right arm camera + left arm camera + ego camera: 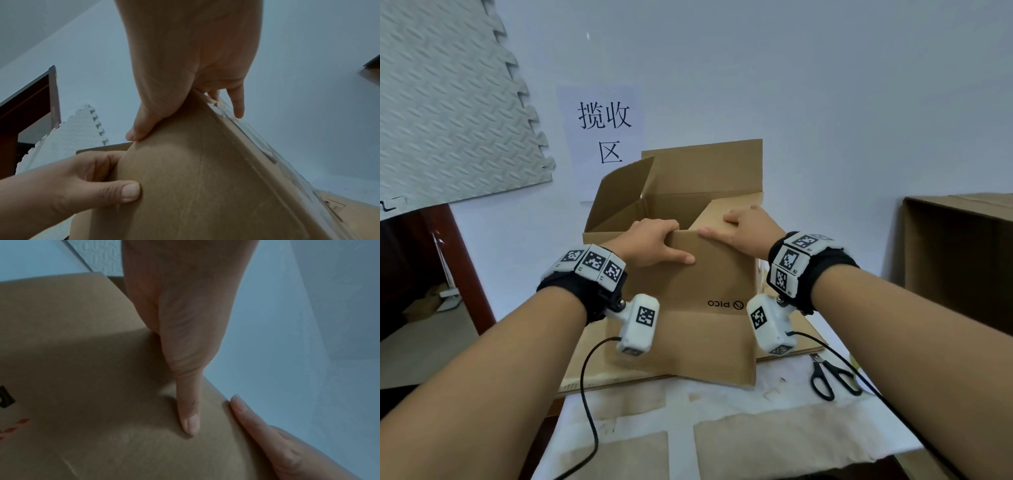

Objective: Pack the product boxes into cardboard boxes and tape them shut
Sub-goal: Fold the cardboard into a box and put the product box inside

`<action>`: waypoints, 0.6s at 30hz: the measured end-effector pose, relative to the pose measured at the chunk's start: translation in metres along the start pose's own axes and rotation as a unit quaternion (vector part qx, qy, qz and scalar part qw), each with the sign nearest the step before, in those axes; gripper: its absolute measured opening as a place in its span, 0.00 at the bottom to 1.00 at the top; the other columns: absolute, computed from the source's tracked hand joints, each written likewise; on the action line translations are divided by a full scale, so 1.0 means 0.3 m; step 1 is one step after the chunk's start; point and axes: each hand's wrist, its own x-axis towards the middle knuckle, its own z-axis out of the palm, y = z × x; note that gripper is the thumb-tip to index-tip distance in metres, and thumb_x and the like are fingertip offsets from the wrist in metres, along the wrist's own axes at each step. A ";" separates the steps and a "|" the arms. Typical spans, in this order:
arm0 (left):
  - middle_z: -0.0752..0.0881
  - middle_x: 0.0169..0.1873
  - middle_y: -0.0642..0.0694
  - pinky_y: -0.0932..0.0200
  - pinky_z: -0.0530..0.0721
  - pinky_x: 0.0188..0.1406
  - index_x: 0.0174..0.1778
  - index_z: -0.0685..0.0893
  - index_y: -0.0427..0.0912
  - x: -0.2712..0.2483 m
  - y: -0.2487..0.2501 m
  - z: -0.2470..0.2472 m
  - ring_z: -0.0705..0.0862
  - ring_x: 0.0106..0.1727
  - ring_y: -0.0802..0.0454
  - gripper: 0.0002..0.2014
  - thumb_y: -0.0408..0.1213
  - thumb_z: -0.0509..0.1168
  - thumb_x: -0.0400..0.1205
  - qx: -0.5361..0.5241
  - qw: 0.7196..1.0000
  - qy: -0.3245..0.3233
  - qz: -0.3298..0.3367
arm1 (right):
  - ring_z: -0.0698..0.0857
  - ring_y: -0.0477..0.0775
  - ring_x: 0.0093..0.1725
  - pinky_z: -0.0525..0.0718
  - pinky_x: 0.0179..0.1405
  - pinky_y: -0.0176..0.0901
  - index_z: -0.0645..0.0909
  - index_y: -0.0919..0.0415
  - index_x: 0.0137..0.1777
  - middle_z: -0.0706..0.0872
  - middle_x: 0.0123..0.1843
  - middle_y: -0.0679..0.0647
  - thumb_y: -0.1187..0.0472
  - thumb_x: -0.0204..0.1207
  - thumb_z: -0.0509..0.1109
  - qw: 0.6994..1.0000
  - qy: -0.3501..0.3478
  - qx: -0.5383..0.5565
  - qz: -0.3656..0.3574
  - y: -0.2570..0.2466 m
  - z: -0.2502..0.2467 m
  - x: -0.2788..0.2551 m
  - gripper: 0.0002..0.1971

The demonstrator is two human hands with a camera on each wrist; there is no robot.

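Note:
A brown cardboard box (709,281) printed PICO stands on the table with its top flaps up. My left hand (654,240) grips the near wall's top edge, fingers curled inside and thumb (189,410) pressed on the outside face (82,369). My right hand (746,226) holds the near right corner. Its thumb lies along the near edge and its fingers rest over the inward-leaning right flap (722,209). In the right wrist view the right hand (185,65) straddles the cardboard edge (195,186), with the left hand (72,186) beside it. The box's inside is hidden.
Black scissors (828,377) lie on the white table cover (722,404) at the right. A flat cardboard sheet (592,373) lies under the box. A second large cardboard box (955,260) stands at the far right. A paper sign (604,137) and a foam mat (448,102) hang on the wall.

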 end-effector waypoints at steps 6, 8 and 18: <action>0.84 0.39 0.47 0.57 0.73 0.35 0.37 0.75 0.46 -0.009 -0.063 0.007 0.82 0.44 0.48 0.21 0.58 0.74 0.70 -0.035 0.999 0.003 -0.015 | 0.60 0.61 0.79 0.66 0.75 0.55 0.73 0.58 0.74 0.79 0.71 0.55 0.23 0.64 0.61 1.000 -0.008 -0.027 -0.003 -0.041 0.016 0.011 0.48; 0.84 0.39 0.48 0.58 0.73 0.34 0.36 0.74 0.46 -0.009 -0.074 0.010 0.82 0.44 0.48 0.21 0.58 0.74 0.70 -0.038 0.999 0.002 -0.019 | 0.57 0.61 0.81 0.64 0.77 0.55 0.73 0.55 0.75 0.77 0.73 0.54 0.22 0.63 0.61 1.000 -0.012 -0.021 0.001 -0.048 0.024 0.009 0.47; 0.84 0.40 0.49 0.54 0.73 0.41 0.40 0.76 0.47 -0.041 -0.082 0.039 0.82 0.47 0.47 0.20 0.59 0.73 0.71 -0.048 0.999 0.006 -0.015 | 0.69 0.60 0.74 0.48 0.79 0.45 0.83 0.60 0.65 0.82 0.68 0.60 0.34 0.75 0.63 0.999 -0.032 -0.001 -0.026 -0.096 -0.023 -0.093 0.32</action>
